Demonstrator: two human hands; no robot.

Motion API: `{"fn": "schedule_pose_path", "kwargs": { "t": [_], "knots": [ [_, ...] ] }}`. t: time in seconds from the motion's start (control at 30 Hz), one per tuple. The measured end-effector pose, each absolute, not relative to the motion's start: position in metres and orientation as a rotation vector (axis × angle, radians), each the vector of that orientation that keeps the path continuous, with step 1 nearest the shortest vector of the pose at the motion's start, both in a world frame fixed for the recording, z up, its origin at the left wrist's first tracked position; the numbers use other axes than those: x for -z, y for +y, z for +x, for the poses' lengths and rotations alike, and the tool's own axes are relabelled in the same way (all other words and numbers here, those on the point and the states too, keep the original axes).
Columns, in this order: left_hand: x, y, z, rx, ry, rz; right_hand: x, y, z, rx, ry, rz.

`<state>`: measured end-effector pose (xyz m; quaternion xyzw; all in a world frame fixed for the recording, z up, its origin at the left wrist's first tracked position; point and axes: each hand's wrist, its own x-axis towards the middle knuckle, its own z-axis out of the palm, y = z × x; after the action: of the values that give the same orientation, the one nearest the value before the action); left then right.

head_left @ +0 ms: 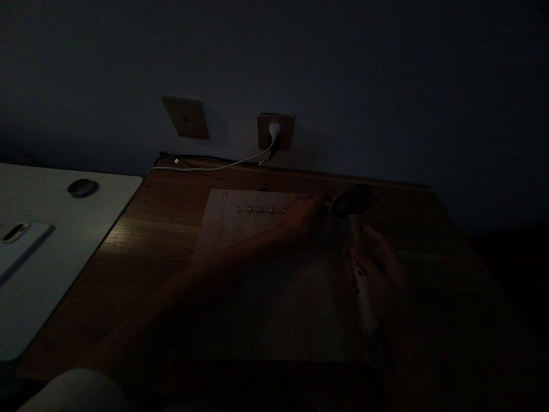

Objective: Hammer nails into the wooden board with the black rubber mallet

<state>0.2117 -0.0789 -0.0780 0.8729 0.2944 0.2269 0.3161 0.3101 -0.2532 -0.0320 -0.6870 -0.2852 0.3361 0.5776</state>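
Note:
In the dim light my right hand [380,266] is wrapped round the handle of a mallet [355,200], whose dark head is raised to the right of my left hand. My left hand [302,217] rests over the far right part of a pale flat board [223,234]. Its fingers are closed near a small dark round spot beside the mallet's head; what they hold, if anything, is too dark to make out. Left of that hand, a row of several small shiny metal pieces [261,209] runs along the board's far edge.
The board lies on a wooden table [141,246] against the wall. A white cable [206,169] runs along its back edge to a wall socket [287,123]; a second wall plate [186,117] is to the left. On a white surface [51,274] is a dark round object [81,187].

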Motion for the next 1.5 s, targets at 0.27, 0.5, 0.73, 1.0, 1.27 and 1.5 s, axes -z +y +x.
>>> {"fn": "schedule_pose_path", "kwargs": {
  "t": [0.27,0.5,0.73,1.0,1.27,1.5],
  "knots": [
    [0.075,-0.08,0.213,-0.585,0.808,2.336,0.034,-0.257,0.311,-0.791,-0.677,-1.637],
    [0.079,-0.078,0.212,-0.634,0.78,2.309,0.031,-0.253,0.307,-0.828,-0.715,-1.72],
    [0.076,-0.079,0.212,-0.599,0.803,2.304,0.037,-0.254,0.309,-0.801,-0.739,-1.716],
    [0.076,-0.081,0.211,-0.71,0.783,2.41,0.028,-0.253,0.308,-0.776,-0.706,-1.531],
    [0.044,-0.096,0.173,-0.887,0.462,2.52,0.044,-0.25,0.321,-0.606,-0.75,-1.644],
    [0.049,-0.119,0.048,-0.761,0.377,2.675,0.033,-0.266,0.309,-0.422,-0.971,-1.948]
  ]
}}
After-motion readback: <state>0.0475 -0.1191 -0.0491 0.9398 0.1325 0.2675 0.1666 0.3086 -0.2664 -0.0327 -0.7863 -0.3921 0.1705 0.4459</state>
